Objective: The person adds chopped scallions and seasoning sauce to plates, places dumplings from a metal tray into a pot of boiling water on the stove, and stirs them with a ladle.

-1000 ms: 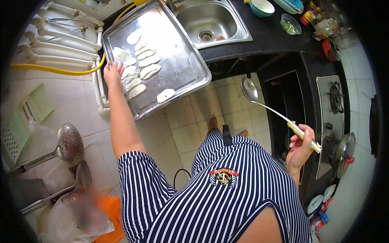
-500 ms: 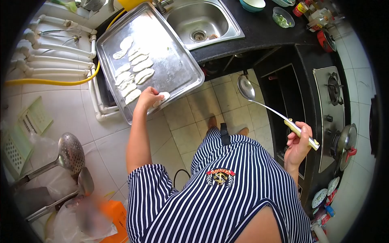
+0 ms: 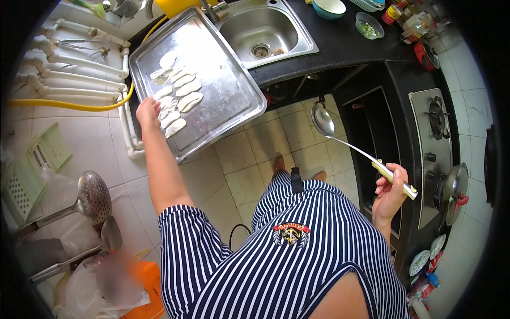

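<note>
My left hand [image 3: 149,111] is at the left edge of a large metal tray [image 3: 226,87], its fingers curled together beside flat white dough-like pieces [image 3: 175,127]. Whatever those fingers hold, if anything, is hidden. Several such pieces lie in two rough rows on the tray's left half, with a rounder one [image 3: 168,58] at the top. My right hand [image 3: 390,196] is closed around the pale handle of a long metal ladle [image 3: 323,120]. The ladle's bowl hangs over the floor, to the right of the tray and apart from it.
Behind the tray is a steel sink [image 3: 260,34] with a faucet [image 3: 212,9]. A bowl of chopped greens [image 3: 368,26] is on the dark counter [image 3: 334,53]. At right is a gas stove [image 3: 431,154]; a perforated skimmer [image 3: 94,198] is at left, near a yellow hose [image 3: 69,105].
My left hand took hold of the lone piece at the tray's near right corner, then moved up and left. That piece is gone from the corner. My right hand has barely moved.
</note>
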